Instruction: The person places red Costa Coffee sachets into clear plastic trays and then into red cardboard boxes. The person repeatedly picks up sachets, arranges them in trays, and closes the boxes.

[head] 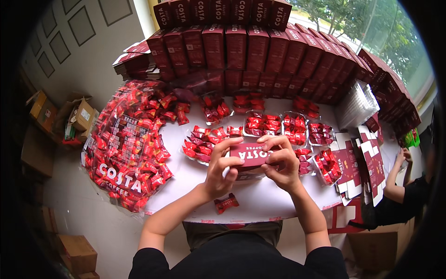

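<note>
Between both hands stands a maroon Costa Coffee carton (pixel 249 153), its lettered end panel facing up. My left hand (pixel 221 167) grips its left side, fingers on the top panel and edge. On the other side my right hand (pixel 281 162) holds the right edge, fingertips touching the top. The carton's lower part is partly hidden below the panel. One loose red wrapped sachet (pixel 226 203) lies on the white table (pixel 195 212) nearer my body. Beyond the hands sit clear plastic trays of red sachets, among them a full tray (pixel 262 124) and another tray (pixel 200 144).
A big clear bag of sachets (pixel 129 157) lies open at left. Stacked maroon cartons (pixel 237 48) wall the back. At right are empty clear trays (pixel 357 104) and flat carton blanks (pixel 371 164). A co-worker's arm (pixel 397 178) is at far right; cardboard boxes (pixel 78 253) stand on the floor.
</note>
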A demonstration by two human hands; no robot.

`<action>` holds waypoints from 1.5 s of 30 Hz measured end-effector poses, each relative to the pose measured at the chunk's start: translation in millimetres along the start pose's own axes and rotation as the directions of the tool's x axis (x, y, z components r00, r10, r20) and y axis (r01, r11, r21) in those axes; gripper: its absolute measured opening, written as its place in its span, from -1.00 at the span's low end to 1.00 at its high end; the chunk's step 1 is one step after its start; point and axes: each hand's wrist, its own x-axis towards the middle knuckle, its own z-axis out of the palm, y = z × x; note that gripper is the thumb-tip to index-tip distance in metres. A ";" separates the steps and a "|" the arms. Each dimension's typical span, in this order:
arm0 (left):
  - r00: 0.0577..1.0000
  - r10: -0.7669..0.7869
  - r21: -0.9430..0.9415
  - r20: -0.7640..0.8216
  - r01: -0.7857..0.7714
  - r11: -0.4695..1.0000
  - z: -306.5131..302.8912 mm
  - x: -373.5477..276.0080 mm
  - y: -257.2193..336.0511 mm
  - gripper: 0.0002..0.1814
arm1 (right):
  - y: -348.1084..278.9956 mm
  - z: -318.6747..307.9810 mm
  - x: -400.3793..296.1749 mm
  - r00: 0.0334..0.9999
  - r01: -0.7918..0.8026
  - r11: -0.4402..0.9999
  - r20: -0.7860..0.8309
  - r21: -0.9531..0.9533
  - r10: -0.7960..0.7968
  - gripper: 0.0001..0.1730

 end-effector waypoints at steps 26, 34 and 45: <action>1.000 0.011 0.120 -0.020 -0.009 0.993 -7.2 7.3 -7.0 -0.89 | 13.9 11.4 -6.6 0.997 -0.077 0.987 -0.017 -0.138 0.075 -0.75; 0.999 -0.052 0.066 -0.005 0.053 0.996 2.6 -0.1 -0.9 -0.76 | 17.3 15.3 -8.7 0.998 0.057 0.964 0.027 -0.261 -0.051 -0.70; 0.997 -0.054 0.072 -0.047 0.057 0.996 5.1 -7.7 -6.2 -0.81 | 19.4 17.3 -9.6 1.000 -0.014 0.986 0.008 -0.167 0.015 -0.76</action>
